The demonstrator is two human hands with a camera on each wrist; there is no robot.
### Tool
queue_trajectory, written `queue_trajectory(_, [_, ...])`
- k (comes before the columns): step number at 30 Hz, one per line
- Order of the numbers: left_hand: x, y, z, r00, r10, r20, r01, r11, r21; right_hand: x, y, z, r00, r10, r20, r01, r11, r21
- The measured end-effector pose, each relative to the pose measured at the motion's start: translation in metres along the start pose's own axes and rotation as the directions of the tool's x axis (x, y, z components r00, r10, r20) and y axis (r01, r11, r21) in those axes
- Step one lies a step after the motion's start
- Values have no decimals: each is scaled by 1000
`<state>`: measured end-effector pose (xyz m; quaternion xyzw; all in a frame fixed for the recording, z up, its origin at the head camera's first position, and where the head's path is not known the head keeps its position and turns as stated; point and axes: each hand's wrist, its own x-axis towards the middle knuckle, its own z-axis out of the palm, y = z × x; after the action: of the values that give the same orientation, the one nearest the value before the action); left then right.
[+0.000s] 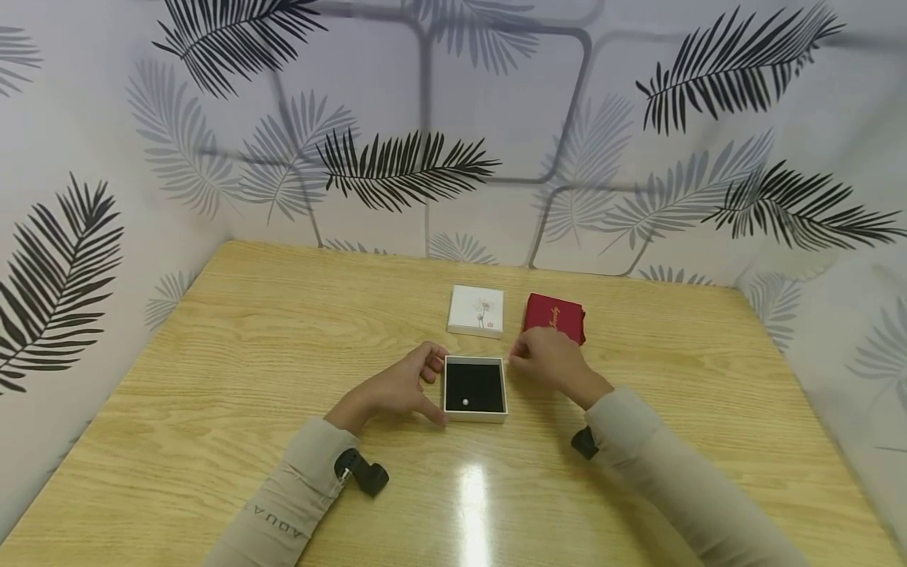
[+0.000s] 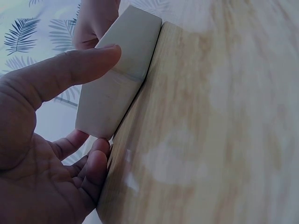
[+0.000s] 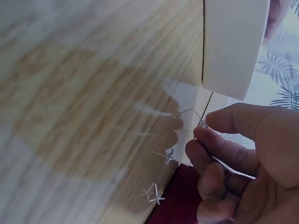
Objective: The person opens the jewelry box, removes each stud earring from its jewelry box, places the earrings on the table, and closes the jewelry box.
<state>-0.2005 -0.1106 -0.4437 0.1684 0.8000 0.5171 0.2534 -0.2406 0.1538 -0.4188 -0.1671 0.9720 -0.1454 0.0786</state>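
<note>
An open white box (image 1: 478, 418) with a black lining (image 1: 476, 382) sits on the table, a small pearl (image 1: 465, 402) near the front of the lining. My left hand (image 1: 398, 387) holds the box at its left side, thumb at the front corner and fingertips at the back corner. Beside the box's right wall, my right hand (image 1: 551, 361) pinches an earring (image 3: 203, 124) between thumb and index finger. A thin bent wire sticks out from its pearl. Small star pieces (image 3: 157, 198) show below, by the tabletop; how they join the earring I cannot tell.
Behind the box lies a white lid (image 1: 471, 307) with a flower drawing. To its right is a dark red pouch or packet (image 1: 556, 313) with gold lettering, partly behind my right hand. A patterned wall (image 1: 453, 213) borders the wooden table (image 1: 248, 339) at the back.
</note>
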Motion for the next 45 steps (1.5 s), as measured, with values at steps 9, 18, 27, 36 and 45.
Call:
queue_trajectory(9, [0,-1,2,1000,-7,1,7,1000,-9,2,-12,-2,999,43,17,-41,990,-137])
queue_trajectory(18, [0,0,2,1000,-5,2,5,1000,-5,1,-13,-1,999,46,-18,-48,982,-183])
queue_trajectory(27, [0,1,1,1000,-2,1,2,1000,13,-7,-17,-13,996,11,-87,-26,985,-169])
queue_trajectory(36, [1,0,0,1000,-6,5,6,1000,16,-18,-26,-25,993,-18,-120,7,995,-96])
queue_trajectory(45, [0,0,0,1000,1,0,-1,1000,13,-33,-39,-22,988,-104,-115,100,994,-40])
